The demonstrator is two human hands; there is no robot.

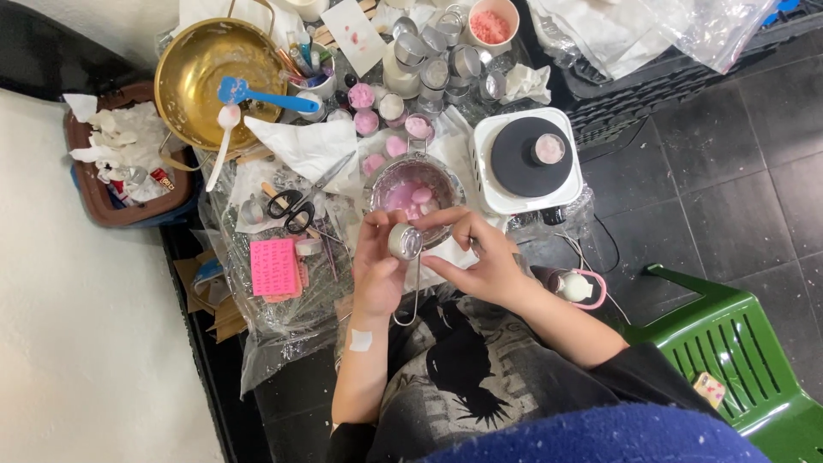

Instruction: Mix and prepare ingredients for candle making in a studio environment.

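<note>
Centre of the frame: the left hand [377, 270] grips a small round metal tin [404, 241], fingers wrapped around its side, open mouth tipped toward the camera. The right hand [480, 257] comes in from the right, fingertips pinched at the tin's rim. Just above the hands sits a glass pot [413, 190] with pink lumps inside. To the right, a white hot plate [525, 161] carries a small tin on its black disc. Upper left, a brass bowl [210, 81] holds a blue spatula [266, 96]. Scissors [296, 204] and a pink mould [275, 267] lie left of the hands.
</note>
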